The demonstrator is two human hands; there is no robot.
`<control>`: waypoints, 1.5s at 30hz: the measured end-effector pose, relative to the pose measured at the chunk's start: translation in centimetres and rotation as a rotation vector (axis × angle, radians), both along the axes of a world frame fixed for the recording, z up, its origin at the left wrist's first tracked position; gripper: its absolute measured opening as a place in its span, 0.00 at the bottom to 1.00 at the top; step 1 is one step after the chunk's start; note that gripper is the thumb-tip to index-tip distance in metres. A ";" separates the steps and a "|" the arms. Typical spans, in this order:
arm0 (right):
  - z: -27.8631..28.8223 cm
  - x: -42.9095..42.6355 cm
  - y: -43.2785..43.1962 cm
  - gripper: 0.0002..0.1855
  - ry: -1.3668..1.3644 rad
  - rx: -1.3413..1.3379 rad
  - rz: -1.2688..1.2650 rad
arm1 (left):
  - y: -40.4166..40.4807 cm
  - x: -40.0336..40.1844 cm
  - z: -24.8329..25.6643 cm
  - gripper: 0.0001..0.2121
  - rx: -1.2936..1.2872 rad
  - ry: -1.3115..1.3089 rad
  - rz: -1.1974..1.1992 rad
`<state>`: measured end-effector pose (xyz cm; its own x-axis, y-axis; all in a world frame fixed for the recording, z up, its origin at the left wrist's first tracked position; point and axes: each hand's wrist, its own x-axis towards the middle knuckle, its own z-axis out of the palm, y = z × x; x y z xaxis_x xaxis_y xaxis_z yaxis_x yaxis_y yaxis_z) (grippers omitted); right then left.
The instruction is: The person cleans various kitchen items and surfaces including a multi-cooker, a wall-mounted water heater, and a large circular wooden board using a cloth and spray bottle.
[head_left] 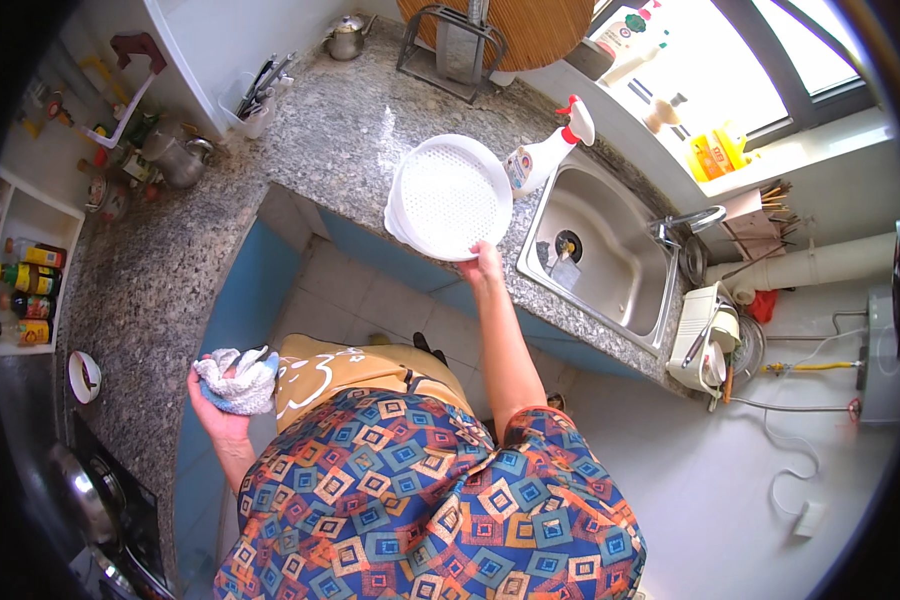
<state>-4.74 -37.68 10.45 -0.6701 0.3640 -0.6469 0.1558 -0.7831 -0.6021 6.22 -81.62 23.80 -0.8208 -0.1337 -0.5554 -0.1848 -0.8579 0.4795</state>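
My right hand [486, 264] grips the near rim of a round white plastic colander [454, 196], whose perforated base shows; whether it rests on the granite countertop [345, 142] or is held just above it I cannot tell. A white spray bottle with a red trigger [532, 161] stands close beside the colander, by the sink. In my left hand [221, 420], at the left of my body, is a crumpled white and blue cloth [240, 380]. A patch of white residue [388, 139] lies on the counter behind the colander.
A steel sink [607, 232] with a faucet [694, 219] is on the right, a dish rack [701, 337] past its end. Behind are a metal rack [450, 49], a small metal pot [346, 39] and a utensil holder [251, 112]. A white bowl [84, 377] and stove [120, 480] are left.
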 end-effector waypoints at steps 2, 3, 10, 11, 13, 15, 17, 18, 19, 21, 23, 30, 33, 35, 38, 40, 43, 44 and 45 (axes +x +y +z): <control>0.8 3.0 1.4 0.31 -0.005 -0.051 -0.008 | -0.1 0.1 0.1 0.12 -0.005 -0.016 -0.003; 0.8 4.7 2.7 0.34 0.000 -0.057 -0.013 | -0.2 0.2 0.1 0.12 -0.009 -0.029 0.002; 4.5 16.4 16.8 0.32 -0.101 0.222 -0.108 | 0.2 -0.1 0.4 0.11 -0.071 -0.105 0.014; 4.7 17.3 19.7 0.30 -0.164 0.278 -0.155 | 0.3 -0.1 0.4 0.11 -0.061 -0.111 -0.003; 5.8 17.6 25.0 0.25 -0.419 0.540 -0.237 | -0.2 0.0 -0.1 0.12 -0.005 -0.063 -0.084; 8.8 16.3 26.3 0.18 -0.368 0.875 -0.292 | -0.8 0.2 -1.2 0.12 0.026 -0.004 -0.143; 9.6 17.3 32.1 0.16 -0.987 1.718 -0.207 | -0.2 -0.4 -0.9 0.13 -0.019 -0.103 -0.089; 11.4 15.0 30.6 0.17 -1.036 1.722 -0.144 | -1.5 0.3 -2.4 0.13 0.023 -0.006 -0.140; 14.4 12.3 27.5 0.18 -1.084 1.731 -0.078 | -1.4 0.7 -2.4 0.13 0.021 -0.015 -0.130; 16.6 11.6 26.8 0.20 -1.097 1.897 -0.015 | -1.2 0.8 -1.8 0.13 -0.041 -0.105 -0.035; 18.0 10.7 25.7 0.18 -1.070 2.056 -0.002 | -2.0 1.4 -2.8 0.14 -0.011 -0.098 -0.026; 18.6 10.2 26.3 0.17 -1.001 2.486 0.058 | -2.7 2.7 -3.2 0.13 0.022 -0.093 -0.019; 18.8 10.3 26.4 0.17 -0.992 2.520 0.064 | -2.8 2.9 -2.8 0.13 -0.002 -0.133 0.028; 18.9 10.6 26.3 0.17 -0.991 2.524 0.063 | -3.0 2.9 -2.7 0.13 -0.009 -0.143 0.045; 19.5 10.8 25.9 0.17 -0.991 2.423 0.067 | -3.2 3.0 -2.9 0.12 -0.011 -0.140 0.041; 19.9 11.1 25.2 0.18 -0.965 2.280 -0.013 | -3.1 3.1 -3.0 0.12 -0.013 -0.123 0.024; 20.0 11.8 25.6 0.19 -0.949 2.119 -0.192 | -3.1 3.3 -3.4 0.12 -0.011 -0.089 -0.036; 19.5 12.2 26.5 0.19 -0.991 2.113 -0.153 | -2.9 3.3 -3.5 0.12 -0.011 -0.089 -0.040; 19.4 12.3 26.6 0.19 -0.988 2.113 -0.152 | -2.7 3.3 -3.3 0.12 -0.028 -0.122 -0.008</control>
